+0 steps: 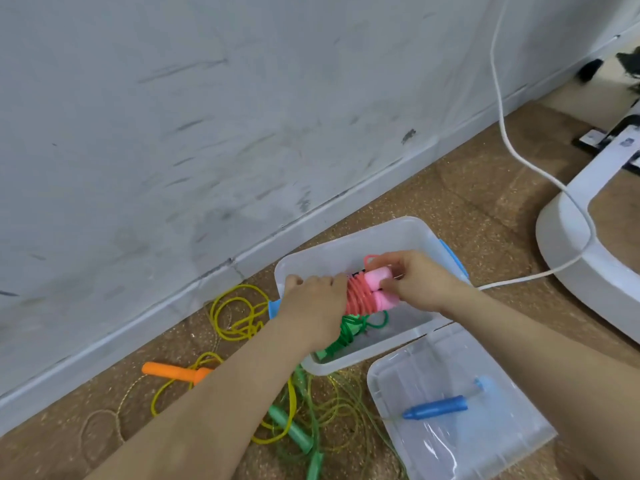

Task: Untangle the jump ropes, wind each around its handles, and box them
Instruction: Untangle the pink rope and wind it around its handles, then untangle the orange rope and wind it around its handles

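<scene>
As left hand (311,306) and right hand (419,282) are clamping their grip on the wound pink rope (358,296) above the box (391,233), lowering it level is looking safest.

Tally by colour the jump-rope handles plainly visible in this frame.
Pink handles: 2
Orange handle: 1
Green handles: 2
Blue handle: 1
Total: 6
A paler blue shape at the lid and the green bundle in the box are too unclear to count.
</scene>
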